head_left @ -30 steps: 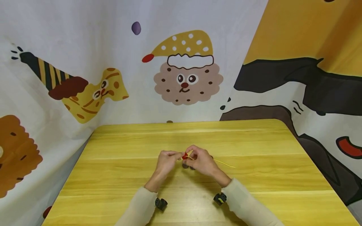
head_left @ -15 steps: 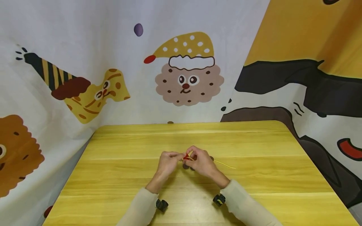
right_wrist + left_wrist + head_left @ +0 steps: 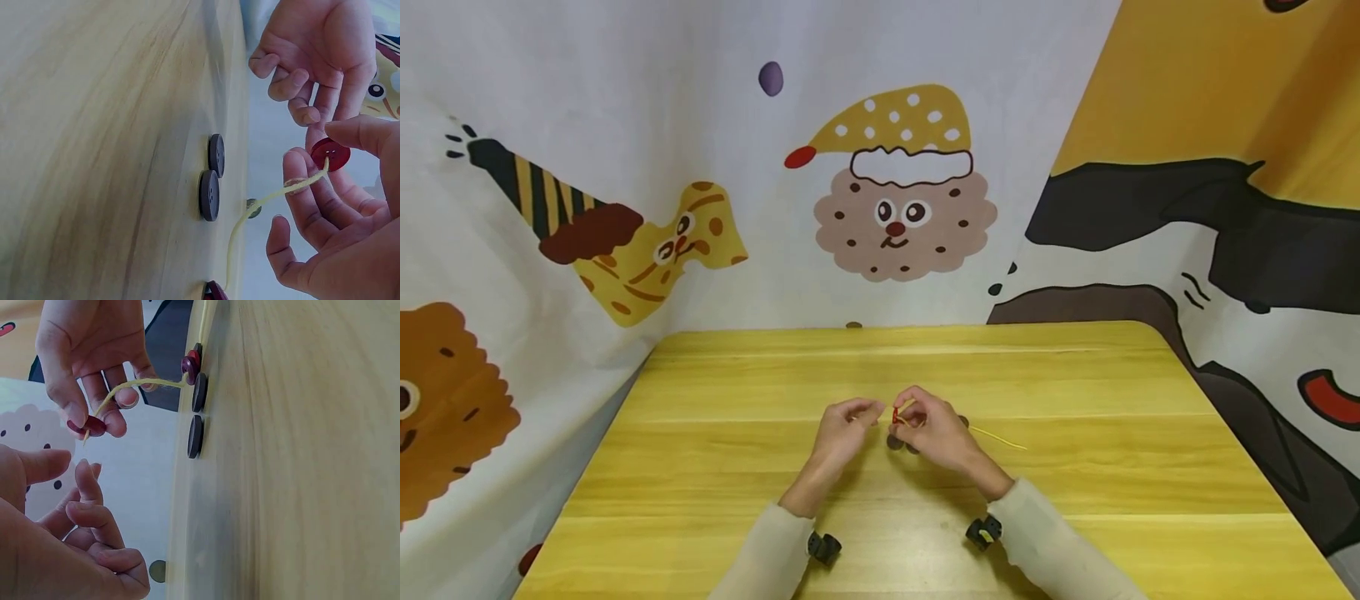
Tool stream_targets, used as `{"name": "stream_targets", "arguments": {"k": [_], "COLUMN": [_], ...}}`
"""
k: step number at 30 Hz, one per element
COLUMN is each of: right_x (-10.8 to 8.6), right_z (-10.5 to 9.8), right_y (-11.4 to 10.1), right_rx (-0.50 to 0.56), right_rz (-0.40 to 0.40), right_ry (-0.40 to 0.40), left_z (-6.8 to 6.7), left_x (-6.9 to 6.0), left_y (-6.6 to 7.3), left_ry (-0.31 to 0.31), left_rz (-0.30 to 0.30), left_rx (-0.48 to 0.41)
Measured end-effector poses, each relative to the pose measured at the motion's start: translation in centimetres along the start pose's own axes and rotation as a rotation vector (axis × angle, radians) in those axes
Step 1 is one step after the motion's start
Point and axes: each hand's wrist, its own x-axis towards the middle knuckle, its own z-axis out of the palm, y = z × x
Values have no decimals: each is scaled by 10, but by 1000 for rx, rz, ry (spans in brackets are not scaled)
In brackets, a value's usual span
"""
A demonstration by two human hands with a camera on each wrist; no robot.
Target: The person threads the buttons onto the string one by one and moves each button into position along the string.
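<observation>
Between thumb and fingertips my right hand [image 3: 942,429] pinches a red button [image 3: 330,154] by its rim. A yellow cord [image 3: 265,199] runs through one of its holes; in the left wrist view a short cord end pokes out of the button's far side. From the button the cord droops down to dark red buttons [image 3: 190,367] at the tabletop. My left hand [image 3: 840,435] hangs just left of the button, fingers loosely bent, thumb and forefinger apart, with nothing between them.
Two dark round buttons [image 3: 209,195] lie side by side on the wooden table [image 3: 715,467], under my hands. The cord's other end stretches right across the tabletop. A printed cloth [image 3: 760,250] hangs behind the table.
My left hand has come away from the red button, slightly leftward. The button has turned edge-on in my right hand, which has hardly moved.
</observation>
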Motion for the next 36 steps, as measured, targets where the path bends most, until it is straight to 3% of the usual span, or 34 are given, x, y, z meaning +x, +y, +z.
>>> {"name": "stream_targets", "arguments": {"k": [17,36], "right_x": [-2,-1], "right_z": [-3,-1], "right_y": [2,3], "right_rx": [83,51], "right_rz": [32,20], "right_ry": [-19,-4], "left_z": [2,6], "left_x": [-1,-2], "left_y": [0,-2], "left_ry": [-27,-31], "left_rz": [40,40], "left_rx": [-27,4]}}
